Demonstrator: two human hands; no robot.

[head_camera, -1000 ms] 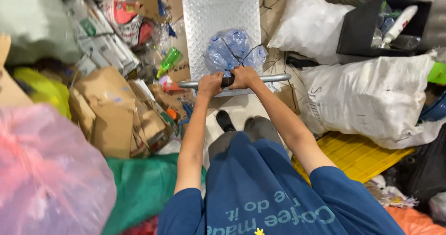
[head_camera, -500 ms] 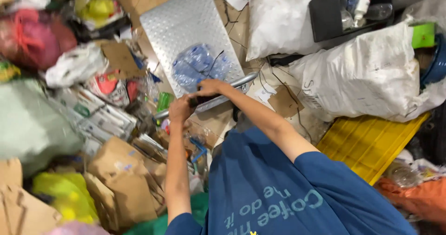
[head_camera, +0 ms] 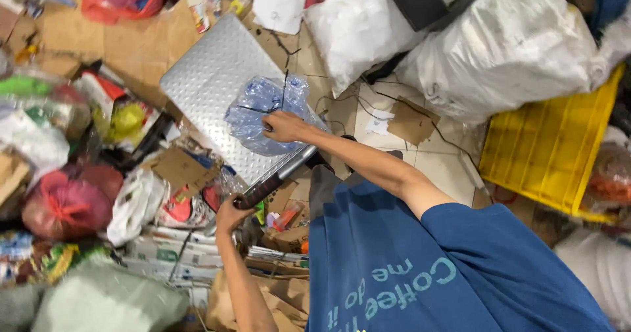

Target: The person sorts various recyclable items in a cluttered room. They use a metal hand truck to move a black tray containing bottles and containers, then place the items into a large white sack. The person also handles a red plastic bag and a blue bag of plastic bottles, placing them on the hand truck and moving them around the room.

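Blue-tinted clear plastic bag [head_camera: 266, 115], bound with thin black cord, lies on the checker-plate metal platform [head_camera: 210, 86] of a hand cart. Right hand [head_camera: 282, 126] rests on the bag, fingers curled at the cord; whether its grip is closed on the cord I cannot tell. Left hand [head_camera: 231, 214] has its grip closed around the cart's black handle [head_camera: 263, 189]. Risk, judged: the bag sits near the platform edge; tilting the cart could slide it off into the surrounding clutter.

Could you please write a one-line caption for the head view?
Right hand on a bluish plastic bag atop a metal platform; left hand grips its handle.
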